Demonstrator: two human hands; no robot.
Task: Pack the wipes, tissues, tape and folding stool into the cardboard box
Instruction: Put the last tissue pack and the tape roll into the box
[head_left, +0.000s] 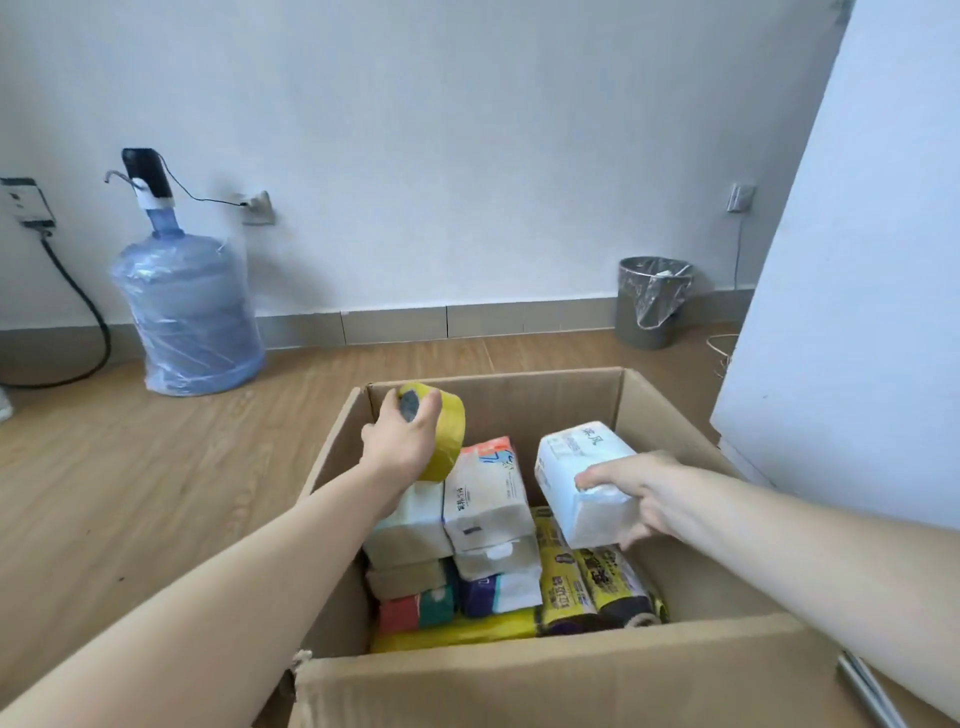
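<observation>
Above the open cardboard box (519, 670), the left hand (400, 441) closes its grip around the rim of the stiff, light tape roll (441, 431), while the right hand (639, 493) pinches one end of a soft, squashy tissue pack (582, 467), which probably needs only a gentle hold.

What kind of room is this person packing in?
Probably a plain office or rented room, sparsely furnished: a water jug with a pump stands on the wood-look floor, a lined waste bin by the white wall.
</observation>
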